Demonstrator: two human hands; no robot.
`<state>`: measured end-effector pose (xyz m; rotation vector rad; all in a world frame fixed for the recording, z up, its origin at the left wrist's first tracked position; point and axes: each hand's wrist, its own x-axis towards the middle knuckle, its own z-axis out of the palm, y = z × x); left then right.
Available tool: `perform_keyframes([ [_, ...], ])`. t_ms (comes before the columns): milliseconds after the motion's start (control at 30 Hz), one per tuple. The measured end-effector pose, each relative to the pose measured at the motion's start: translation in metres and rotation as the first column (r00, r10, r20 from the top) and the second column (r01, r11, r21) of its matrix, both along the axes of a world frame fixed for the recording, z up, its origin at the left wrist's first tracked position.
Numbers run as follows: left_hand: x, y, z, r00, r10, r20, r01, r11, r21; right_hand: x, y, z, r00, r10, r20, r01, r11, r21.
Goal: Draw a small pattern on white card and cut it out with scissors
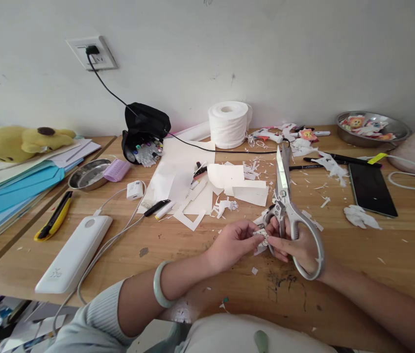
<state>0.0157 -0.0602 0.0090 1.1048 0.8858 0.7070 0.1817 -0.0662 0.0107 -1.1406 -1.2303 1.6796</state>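
My left hand (233, 244) pinches a small paper cutout (262, 236) marked with dark lines. My right hand (299, 245) has a pair of large metal scissors (295, 215) hooked over it, blades pointing up and away. Its thumb and fingers also touch the right edge of the cutout. Both hands meet just above the wooden table (200, 274). Part of the paper is hidden by the fingers. Just beyond the hands lie a white paper cutout (225, 207) and cut sheets of paper (238, 179).
A toilet paper roll (228, 125) stands by the wall. Left are a power bank (75, 255), a yellow utility knife (55, 215) and a black pencil case (146, 132). Right are a phone (372, 189) and a metal bowl (372, 139) of cutouts. Paper scraps and a cable cross the table.
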Motion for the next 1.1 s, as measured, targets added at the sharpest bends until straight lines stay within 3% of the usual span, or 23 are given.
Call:
perform_keyframes([
  [167, 0.0, 0.0, 0.001, 0.995, -0.071, 0.075, 0.074, 0.996, -0.041, 0.0, 0.0, 0.001, 1.0, 0.001, -0.006, -0.001, 1.0, 0.008],
  [333, -0.002, 0.001, 0.005, 0.999, -0.021, 0.033, 0.021, 1.0, -0.014, 0.001, -0.001, -0.003, 0.999, 0.006, -0.054, -0.007, 1.0, -0.015],
  [567, -0.016, 0.016, 0.018, 0.982, 0.185, -0.046, -0.179, 0.977, 0.118, 0.011, 0.004, -0.005, 0.946, 0.151, -0.287, -0.181, 0.98, -0.08],
  [800, -0.035, 0.033, 0.029, 0.933, 0.359, 0.03, -0.355, 0.901, 0.249, 0.022, 0.003, -0.023, 0.874, 0.359, -0.327, -0.419, 0.898, -0.135],
  [933, -0.04, 0.038, 0.028, 0.904, 0.421, 0.069, -0.424, 0.87, 0.252, 0.028, 0.004, -0.032, 0.864, 0.415, -0.285, -0.47, 0.868, -0.163],
  [1100, -0.042, 0.039, 0.028, 0.879, 0.462, 0.119, -0.477, 0.845, 0.243, 0.024, 0.008, -0.027, 0.862, 0.454, -0.226, -0.502, 0.822, -0.267],
])
